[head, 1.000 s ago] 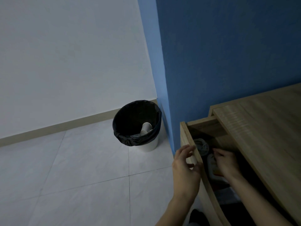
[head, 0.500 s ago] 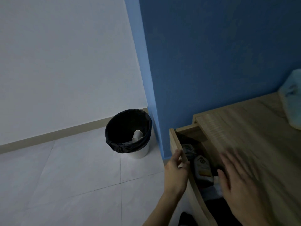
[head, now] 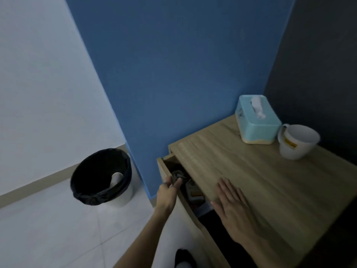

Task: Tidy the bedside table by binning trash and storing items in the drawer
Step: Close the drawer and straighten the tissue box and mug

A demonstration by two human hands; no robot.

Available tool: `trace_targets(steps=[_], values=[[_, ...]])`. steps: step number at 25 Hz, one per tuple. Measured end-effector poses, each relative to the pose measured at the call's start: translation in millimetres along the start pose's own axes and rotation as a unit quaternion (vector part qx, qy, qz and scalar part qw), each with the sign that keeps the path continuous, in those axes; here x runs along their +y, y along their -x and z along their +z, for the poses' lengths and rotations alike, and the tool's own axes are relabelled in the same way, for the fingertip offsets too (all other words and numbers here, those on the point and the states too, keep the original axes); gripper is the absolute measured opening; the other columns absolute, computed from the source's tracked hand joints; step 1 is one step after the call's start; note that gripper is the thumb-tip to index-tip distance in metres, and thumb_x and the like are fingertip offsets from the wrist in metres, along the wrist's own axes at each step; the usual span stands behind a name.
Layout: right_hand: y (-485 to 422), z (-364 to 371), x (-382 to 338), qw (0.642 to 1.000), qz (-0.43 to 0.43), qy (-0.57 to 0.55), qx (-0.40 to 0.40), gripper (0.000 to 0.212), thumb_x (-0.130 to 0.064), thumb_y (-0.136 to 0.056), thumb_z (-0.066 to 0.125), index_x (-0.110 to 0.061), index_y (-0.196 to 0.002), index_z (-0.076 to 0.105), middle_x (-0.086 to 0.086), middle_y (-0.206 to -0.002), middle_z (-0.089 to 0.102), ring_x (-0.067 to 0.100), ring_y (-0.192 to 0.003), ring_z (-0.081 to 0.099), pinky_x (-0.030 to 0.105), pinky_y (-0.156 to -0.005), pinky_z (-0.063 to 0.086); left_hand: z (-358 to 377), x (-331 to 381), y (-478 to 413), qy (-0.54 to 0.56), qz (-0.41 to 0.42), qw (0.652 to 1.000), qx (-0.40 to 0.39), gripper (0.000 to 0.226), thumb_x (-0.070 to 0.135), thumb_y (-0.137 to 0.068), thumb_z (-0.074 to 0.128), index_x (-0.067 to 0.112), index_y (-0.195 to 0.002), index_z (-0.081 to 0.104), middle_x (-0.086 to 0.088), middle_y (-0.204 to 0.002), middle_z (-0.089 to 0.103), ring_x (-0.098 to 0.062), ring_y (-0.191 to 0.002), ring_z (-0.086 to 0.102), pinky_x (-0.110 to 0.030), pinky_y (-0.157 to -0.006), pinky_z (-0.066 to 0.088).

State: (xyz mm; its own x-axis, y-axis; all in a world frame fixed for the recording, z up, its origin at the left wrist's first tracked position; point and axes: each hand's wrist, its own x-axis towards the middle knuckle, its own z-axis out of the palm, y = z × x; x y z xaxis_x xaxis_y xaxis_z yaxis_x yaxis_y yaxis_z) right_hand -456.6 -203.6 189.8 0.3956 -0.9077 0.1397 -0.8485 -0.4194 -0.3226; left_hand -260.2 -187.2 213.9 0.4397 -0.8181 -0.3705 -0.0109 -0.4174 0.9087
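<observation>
The wooden bedside table (head: 257,171) stands against the blue wall, its top drawer (head: 164,169) pulled partly out. My left hand (head: 168,192) grips the drawer's front panel at its top edge. Inside the drawer lie a dark bundle (head: 177,175) and a small bottle with an orange label (head: 194,192). My right hand (head: 234,207) lies flat and open on the tabletop's front edge, holding nothing. On the floor to the left stands a bin with a black liner (head: 102,176), a white paper cup (head: 116,178) inside it.
A light blue tissue box (head: 257,120) and a white mug (head: 297,142) stand at the back right of the tabletop. A dark wall closes off the right side. Pale floor tiles (head: 58,229) spread out left of the table. My dark shoe (head: 183,258) shows below.
My right hand came out of the drawer and now rests flat on the tabletop. The view swung right, bringing the tissue box and mug into sight. The left hand stays on the drawer front.
</observation>
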Motion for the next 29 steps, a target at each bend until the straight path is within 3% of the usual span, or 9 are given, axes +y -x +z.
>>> trace_targets(steps=[7, 11, 14, 18, 21, 23, 24, 26, 29], values=[[12, -1, 5, 1.000, 0.003, 0.006, 0.006, 0.070, -0.054, -0.096, 0.012, -0.011, -0.126, 0.058, 0.005, -0.136, 0.054, 0.021, -0.127, 0.049, 0.034, -0.108, 0.016, 27, 19, -3, 0.070, 0.006, 0.996, -0.057, 0.046, 0.031, -0.096, 0.048, 0.007, -0.135, 0.046, -0.006, -0.135, 0.054, -0.024, -0.127, 0.049, -0.036, -0.108, 0.037], [10, -2, 7, 1.000, 0.013, -0.002, -0.004, 0.068, -0.053, -0.095, 0.014, -0.013, -0.121, 0.063, 0.003, -0.131, 0.060, 0.020, -0.123, 0.054, 0.033, -0.107, 0.016, 46, 24, -8, 0.126, 0.008, 0.990, -0.069, 0.051, 0.025, -0.098, 0.044, 0.003, -0.142, 0.033, 0.007, -0.119, 0.049, -0.020, -0.123, 0.046, -0.032, -0.104, 0.037], [10, -2, 7, 1.000, 0.014, -0.021, -0.003, 0.064, -0.050, -0.096, 0.017, -0.014, -0.115, 0.067, 0.001, -0.127, 0.063, 0.018, -0.120, 0.057, 0.033, -0.106, 0.021, 54, 16, -15, 0.153, 0.004, 0.986, -0.064, 0.053, 0.026, -0.097, 0.045, 0.009, -0.145, 0.029, 0.004, -0.128, 0.046, -0.025, -0.130, 0.044, -0.032, -0.103, 0.037], [8, -3, 20, 0.999, -0.023, -0.039, 0.018, 0.061, -0.049, -0.096, 0.020, -0.016, -0.110, 0.069, -0.001, -0.120, 0.067, 0.012, -0.130, 0.040, 0.028, -0.106, 0.020, 53, 15, -27, 0.168, -0.032, 0.984, -0.043, 0.040, 0.021, -0.097, 0.047, 0.008, -0.135, 0.046, -0.009, -0.139, 0.049, -0.028, -0.122, 0.050, -0.039, -0.103, 0.040], [0, -14, 46, 0.994, 0.036, -0.097, 0.018, 0.066, -0.053, -0.095, 0.016, -0.011, -0.116, 0.063, 0.003, -0.125, 0.062, 0.005, -0.140, 0.021, 0.025, -0.108, 0.014, 65, 34, -29, 0.023, -0.016, 0.999, 0.036, 0.043, 0.021, -0.094, 0.050, 0.010, -0.136, 0.043, -0.018, -0.142, 0.046, -0.035, -0.124, 0.048, -0.045, -0.106, 0.037], [-8, -33, 67, 0.984, 0.107, -0.101, 0.096, 0.084, -0.063, -0.090, 0.006, -0.005, -0.130, 0.051, 0.002, -0.143, 0.035, 0.012, -0.141, 0.027, 0.018, -0.110, 0.008, 81, 60, -19, -0.072, 0.043, 0.993, 0.084, 0.055, 0.013, -0.092, 0.050, 0.009, -0.143, 0.033, -0.016, -0.151, 0.034, -0.037, -0.133, 0.039, -0.043, -0.108, 0.033], [-14, -47, 75, 0.976, 0.151, -0.114, 0.109, 0.081, -0.064, -0.089, 0.009, -0.009, -0.139, 0.039, 0.001, -0.151, 0.018, 0.017, -0.142, 0.023, 0.019, -0.112, 0.007, 90, 73, -14, -0.102, 0.074, 0.989, 0.078, 0.056, 0.008, -0.090, 0.048, 0.010, -0.144, 0.033, -0.014, -0.153, 0.030, -0.036, -0.133, 0.038, -0.040, -0.105, 0.035], [-28, -80, 99, 0.965, 0.199, -0.140, 0.102, 0.058, -0.043, -0.095, 0.035, -0.015, -0.145, 0.027, 0.005, -0.158, 0.010, 0.021, -0.144, 0.015, 0.031, -0.115, 0.018, 114, 97, -11, -0.164, 0.147, 0.975, 0.029, 0.058, 0.004, -0.089, 0.048, 0.015, -0.143, 0.033, -0.007, -0.157, 0.021, -0.032, -0.135, 0.037, -0.034, -0.100, 0.037], [-50, -114, 128, 0.932, 0.255, -0.143, 0.213, 0.060, -0.017, -0.087, 0.058, -0.015, -0.142, 0.033, 0.016, -0.153, 0.021, 0.031, -0.138, 0.026, 0.042, -0.105, 0.036, 155, 126, -24, -0.254, 0.258, 0.931, -0.046, 0.061, 0.005, -0.088, 0.052, 0.018, -0.144, 0.031, -0.004, -0.159, 0.016, -0.023, -0.144, 0.023, -0.029, -0.112, 0.026]])
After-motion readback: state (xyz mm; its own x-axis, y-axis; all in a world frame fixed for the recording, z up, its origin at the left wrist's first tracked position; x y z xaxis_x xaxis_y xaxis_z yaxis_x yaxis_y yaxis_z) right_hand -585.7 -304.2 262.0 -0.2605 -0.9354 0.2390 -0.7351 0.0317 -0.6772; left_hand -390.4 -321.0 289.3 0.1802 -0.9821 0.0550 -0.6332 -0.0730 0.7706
